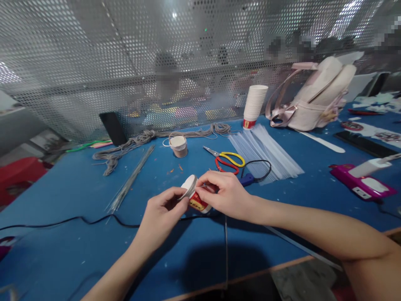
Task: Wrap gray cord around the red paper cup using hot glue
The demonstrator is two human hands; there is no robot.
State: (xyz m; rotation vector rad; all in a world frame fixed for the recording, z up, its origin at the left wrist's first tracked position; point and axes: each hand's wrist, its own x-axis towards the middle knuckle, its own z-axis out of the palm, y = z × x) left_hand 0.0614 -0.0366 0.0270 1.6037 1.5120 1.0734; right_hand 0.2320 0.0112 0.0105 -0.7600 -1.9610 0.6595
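Note:
A small red and white paper cup is tilted on its side between my hands, above the blue table. Its round white end faces up and to the left. The fingers of my left hand pinch the cup's left edge. My right hand grips the cup's rim from the right with thumb and forefinger. A thin grey cord hangs down below my right hand. Behind my hands stands a wrapped small cup with a pale loop at its side.
Scissors with red and yellow handles, a blue-handled tool and translucent strips lie beyond my right hand. Stacked cups, a pale backpack and grey cord are farther back. A purple power strip sits right.

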